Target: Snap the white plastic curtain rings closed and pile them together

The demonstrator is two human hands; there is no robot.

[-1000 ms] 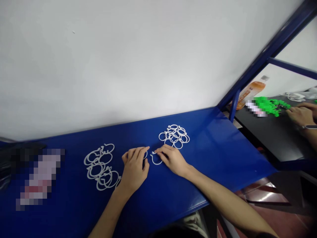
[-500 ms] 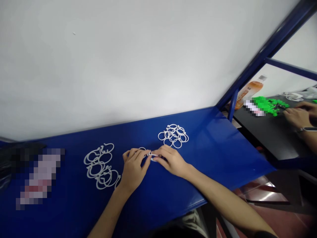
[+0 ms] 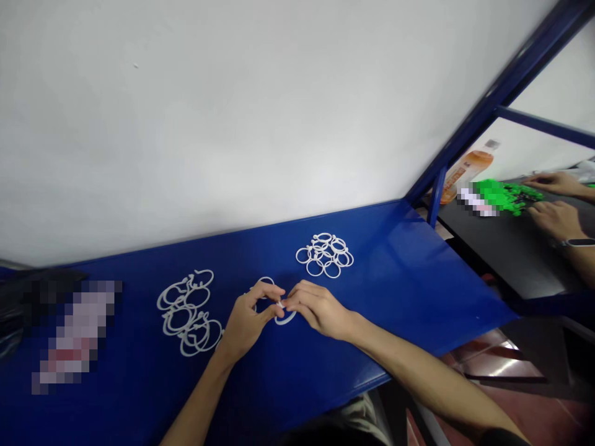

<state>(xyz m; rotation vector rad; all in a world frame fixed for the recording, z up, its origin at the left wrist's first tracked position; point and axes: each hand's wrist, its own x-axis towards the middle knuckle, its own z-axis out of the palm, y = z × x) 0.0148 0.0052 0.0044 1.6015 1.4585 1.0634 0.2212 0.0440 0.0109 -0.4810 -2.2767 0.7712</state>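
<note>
A white plastic ring [image 3: 285, 320] with a small clasp at its top is held between my two hands over the blue table [image 3: 409, 272]. My left hand [image 3: 246, 322] has its thumb and forefinger closed about the left side of the clasp. From the other side, the fingertips of my right hand [image 3: 323, 310] pinch the ring close to the clasp, and they hide part of it. Just behind my left fingers lie more white rings [image 3: 266, 279], partly covered. Left of that hand, open-ended white rings [image 3: 195, 334] lie in a loose pile.
Closed white rings [image 3: 324, 251] sit in a cluster beyond my right hand. A pixelated packet [image 3: 81, 328] and dark plastic [image 3: 41, 297] lie at the left. At right, past a blue frame [image 3: 483, 105], a co-worker's hands [image 3: 555, 217] are near green pieces [image 3: 499, 197] and a bottle [image 3: 469, 170].
My fingers have shifted on the ring, and its loop now hangs down toward me. The left hand's fingers have lifted off the table rings. The co-worker's far hand has reached left.
</note>
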